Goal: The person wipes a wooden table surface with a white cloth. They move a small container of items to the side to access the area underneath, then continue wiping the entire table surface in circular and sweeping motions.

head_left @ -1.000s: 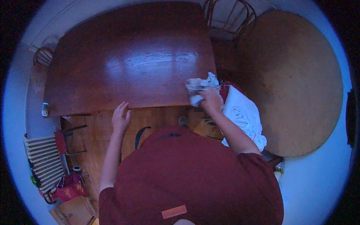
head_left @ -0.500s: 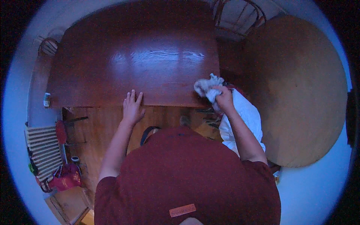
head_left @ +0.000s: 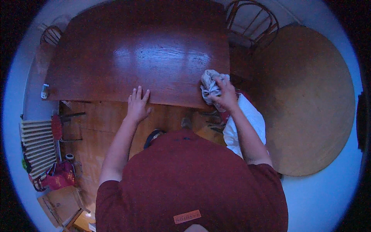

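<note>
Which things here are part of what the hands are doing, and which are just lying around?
Part of it:
- cloth, in the right hand
- dark table, with the left hand at its near edge

Just around:
- white bag
- round tabletop
- red bag
- radiator

We are clasping a greyish-white cloth (head_left: 208, 83), which is bunching into a loose, crumpled wad with uneven folds and is covering the near right corner of the table (head_left: 116, 77) from view. We are seeing that table spreading out as a broad, dark reddish-brown wooden top, its grain showing and a pale, glossy patch of light shining across its middle, with its near edge facing us.
</note>
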The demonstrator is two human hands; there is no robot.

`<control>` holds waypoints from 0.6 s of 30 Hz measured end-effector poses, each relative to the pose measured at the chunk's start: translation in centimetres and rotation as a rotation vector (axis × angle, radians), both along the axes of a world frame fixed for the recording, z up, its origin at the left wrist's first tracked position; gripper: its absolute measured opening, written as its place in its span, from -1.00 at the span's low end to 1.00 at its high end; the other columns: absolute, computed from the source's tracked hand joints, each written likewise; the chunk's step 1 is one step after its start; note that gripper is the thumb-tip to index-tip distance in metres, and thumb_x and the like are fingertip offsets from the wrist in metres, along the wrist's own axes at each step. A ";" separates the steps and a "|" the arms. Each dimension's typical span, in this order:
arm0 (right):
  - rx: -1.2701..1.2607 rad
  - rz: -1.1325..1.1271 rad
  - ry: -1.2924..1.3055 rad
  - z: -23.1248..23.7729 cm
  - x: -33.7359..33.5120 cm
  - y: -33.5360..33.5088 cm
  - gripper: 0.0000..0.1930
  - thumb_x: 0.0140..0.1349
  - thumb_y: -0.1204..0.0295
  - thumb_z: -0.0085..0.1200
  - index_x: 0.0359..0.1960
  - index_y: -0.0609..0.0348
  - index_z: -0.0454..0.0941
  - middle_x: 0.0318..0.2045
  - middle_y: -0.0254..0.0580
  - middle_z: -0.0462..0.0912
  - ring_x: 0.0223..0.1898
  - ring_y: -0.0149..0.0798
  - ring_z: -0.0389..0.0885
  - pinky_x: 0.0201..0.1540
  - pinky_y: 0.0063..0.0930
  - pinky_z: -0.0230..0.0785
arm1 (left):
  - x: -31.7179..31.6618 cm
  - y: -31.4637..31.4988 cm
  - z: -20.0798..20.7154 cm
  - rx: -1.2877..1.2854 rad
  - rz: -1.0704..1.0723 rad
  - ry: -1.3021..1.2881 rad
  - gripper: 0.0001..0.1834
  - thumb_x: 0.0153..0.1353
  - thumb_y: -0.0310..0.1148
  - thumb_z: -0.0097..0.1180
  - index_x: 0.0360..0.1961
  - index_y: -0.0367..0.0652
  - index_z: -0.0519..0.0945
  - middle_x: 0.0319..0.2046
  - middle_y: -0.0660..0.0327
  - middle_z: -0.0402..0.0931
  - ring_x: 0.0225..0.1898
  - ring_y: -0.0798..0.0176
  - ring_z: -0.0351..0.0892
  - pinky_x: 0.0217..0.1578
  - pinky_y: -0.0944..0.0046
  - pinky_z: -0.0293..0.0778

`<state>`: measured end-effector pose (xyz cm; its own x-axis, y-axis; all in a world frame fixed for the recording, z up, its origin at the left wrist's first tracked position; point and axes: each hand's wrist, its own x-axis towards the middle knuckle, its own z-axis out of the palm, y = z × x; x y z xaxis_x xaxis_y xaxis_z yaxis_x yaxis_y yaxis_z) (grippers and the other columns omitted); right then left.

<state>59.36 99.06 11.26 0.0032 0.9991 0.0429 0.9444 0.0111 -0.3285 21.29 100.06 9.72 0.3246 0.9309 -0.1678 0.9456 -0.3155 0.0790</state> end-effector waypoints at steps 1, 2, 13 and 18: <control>-0.006 0.002 -0.066 -1.0 -1.4 0.1 -0.19 -0.23 0.16 0.32 0.20 -0.24 0.29 0.24 -0.10 0.19 0.10 0.12 0.32 0.16 -0.10 0.20 | 0.0 0.2 0.1 -0.023 -0.003 0.006 -0.12 -0.08 -0.16 0.27 0.29 0.07 0.14 0.32 -0.09 -0.08 0.32 -0.19 -0.07 0.22 -0.15 0.03; 0.047 -0.053 -0.081 -2.0 -2.4 0.1 -0.27 -0.21 0.21 0.30 0.14 -0.26 0.35 0.19 -0.13 0.25 0.08 0.11 0.32 0.13 -0.12 0.23 | 0.1 0.3 0.3 -0.046 -0.007 0.012 -0.13 -0.08 -0.16 0.26 0.29 0.06 0.14 0.31 -0.09 -0.08 0.32 -0.19 -0.08 0.22 -0.15 0.03; 0.280 0.534 0.201 -4.0 -11.1 -1.2 -0.54 -0.26 0.55 0.20 -0.22 -0.25 0.60 -0.01 -0.28 0.49 -0.04 -0.03 0.42 -0.01 -0.21 0.32 | -1.9 -0.3 -1.6 0.059 0.060 -0.260 -0.40 0.04 -0.22 0.17 0.15 -0.01 0.36 0.22 0.02 0.20 0.24 -0.07 0.17 0.18 -0.06 0.13; 0.191 0.151 -0.001 -1.6 -0.4 -5.9 -0.50 -0.33 0.55 0.25 -0.22 -0.24 0.60 0.01 -0.24 0.47 -0.02 -0.03 0.42 -0.01 -0.20 0.31 | -6.8 -6.5 -2.1 0.233 0.230 -0.593 -0.55 0.09 -0.30 0.13 0.06 -0.05 0.46 0.07 0.07 0.42 0.11 0.04 0.37 0.14 0.11 0.24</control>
<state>58.91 93.19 9.67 -0.1454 0.9621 0.2306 0.9279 0.2135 -0.3058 14.47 93.57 7.59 0.0890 0.9776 0.1906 0.8085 -0.1827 0.5594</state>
